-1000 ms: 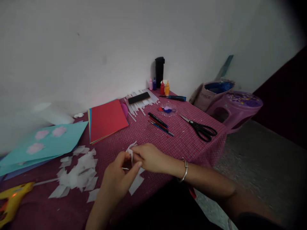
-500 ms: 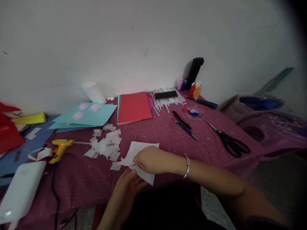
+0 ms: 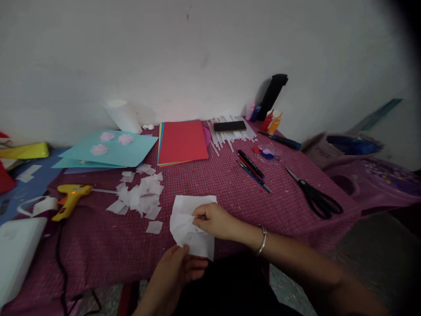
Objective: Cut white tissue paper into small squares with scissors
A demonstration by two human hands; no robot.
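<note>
A white sheet of paper [image 3: 189, 205] lies at the table's front edge, its lower part hanging toward my lap. My left hand [image 3: 179, 268] pinches the near left edge of this sheet between thumb and fingers. Over the sheet's middle, my right hand [image 3: 215, 220], with a silver bangle at the wrist, has its fingertips closed on a thin white paper piece; where that piece ends and the sheet begins is hard to tell. Left of the sheet is a loose pile of small white paper squares [image 3: 141, 195], with one square [image 3: 154, 227] apart from it.
A yellow glue gun [image 3: 73, 197] with a lit light lies left, beside a white power bank [image 3: 23, 252]. Behind are blue card with pink paper flowers [image 3: 108, 149], red paper [image 3: 183, 141] and a phone [image 3: 229, 126]. Pens [image 3: 251, 164] and black-handled scissors [image 3: 314, 195] lie right.
My right hand has shifted slightly right and down, away from the loose squares. My left hand now grips the sheet's near edge, and more of the sheet shows. The view has turned slightly right.
</note>
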